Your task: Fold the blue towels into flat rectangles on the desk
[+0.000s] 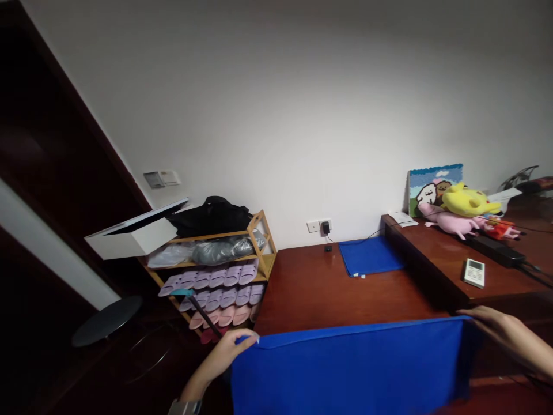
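Observation:
A blue cloth [349, 369] hangs stretched between my two hands, in front of the near edge of a reddish-brown wooden table [298, 288]. My left hand [231, 349] pinches its upper left corner, where a small white tag shows by the thumb. At the upper right corner, my right hand [496, 325] grips the cloth between thumb and fingers. The lower part of the cloth runs out of view. Farther back on the table lies a folded blue cloth [371, 256] with small white tags at its front edge.
A higher wooden surface [440, 253] on the right bears plush toys [466, 202], a picture [432, 178], a white remote-like device [474, 272] and a black power adapter [496, 252]. On the left are a slipper rack [263, 262], a white box [129, 242] and a round stool [108, 320].

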Tool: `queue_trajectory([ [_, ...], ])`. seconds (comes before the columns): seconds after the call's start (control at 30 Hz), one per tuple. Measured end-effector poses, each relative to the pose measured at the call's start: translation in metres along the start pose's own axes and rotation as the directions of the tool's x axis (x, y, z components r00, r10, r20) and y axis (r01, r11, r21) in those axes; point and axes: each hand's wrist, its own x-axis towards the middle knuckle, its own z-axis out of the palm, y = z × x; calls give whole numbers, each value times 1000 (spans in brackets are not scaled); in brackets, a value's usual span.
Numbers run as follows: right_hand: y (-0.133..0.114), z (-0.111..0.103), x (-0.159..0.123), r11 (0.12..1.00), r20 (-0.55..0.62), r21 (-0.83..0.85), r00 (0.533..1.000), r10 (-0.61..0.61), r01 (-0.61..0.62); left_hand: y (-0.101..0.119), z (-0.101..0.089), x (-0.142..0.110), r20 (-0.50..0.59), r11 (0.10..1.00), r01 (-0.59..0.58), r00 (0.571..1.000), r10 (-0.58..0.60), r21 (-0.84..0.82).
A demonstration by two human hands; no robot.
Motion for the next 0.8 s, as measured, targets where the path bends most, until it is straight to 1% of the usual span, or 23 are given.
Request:
queue_trajectory([
  [0.03,-2,5,8,1000,76,18,997,1,-2,-3,1,8,-10,1000,7,1000,-7,0],
  [0.1,-4,15,28,998,255,48,967,16,-29,-6,1,26,-36,1000,5,999,-4,24],
  [0.2,-10,23,67,998,255,12,965,59,-64,2,-8,58,-112,996,-52,992,59,70],
  [0.27,-18,23,95,999,227,-15,973,47,-45,16,-22,81,-196,990,-109,973,125,89],
  [0.37,-39,14,134,997,116,-60,993,-33,40,42,-48,109,-347,975,-177,913,214,138],
  [0.43,-52,7,149,993,-2,-69,995,-95,95,55,-67,119,-415,963,-207,871,262,172],
  [0.5,-60,3,153,991,-110,-59,986,-126,120,57,-81,120,-431,952,-242,850,301,189],
  [0.57,-58,9,143,991,-171,-48,977,-129,123,46,-86,112,-419,945,-260,849,322,198],
  [0.63,-48,27,122,993,-162,-34,979,-121,117,21,-78,99,-385,951,-246,872,301,186],
  [0.7,-31,57,93,996,-119,-15,989,-89,88,-13,-55,86,-345,963,-213,902,260,166],
  [0.73,-22,76,78,998,-102,-4,993,-58,58,-32,-39,81,-333,968,-200,912,241,154],
  [0.8,-4,117,49,1000,-58,22,998,20,-18,-70,-1,74,-334,977,-167,920,203,134],
])
